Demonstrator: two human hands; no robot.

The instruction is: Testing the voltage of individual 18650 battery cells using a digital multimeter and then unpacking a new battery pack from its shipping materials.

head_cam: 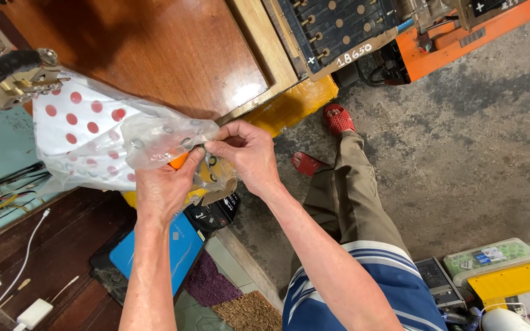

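Observation:
Both my hands meet at the mouth of a clear plastic bag (154, 140) holding several small dark rings. My left hand (164, 187) grips the bag from below, with something orange showing between its fingers. My right hand (248, 153) pinches the bag's opening from the right. Behind the clear bag lies a white bag with red dots (84, 132), resting on the edge of the wooden table (154, 49).
A metal clamp (16, 76) sits at the table's left. White chargers and cable (7, 288) lie lower left. A blue box (182, 248) is below my hands. An orange machine (461, 37) stands at the top. Yellow and green boxes (504, 276) sit lower right on the concrete floor.

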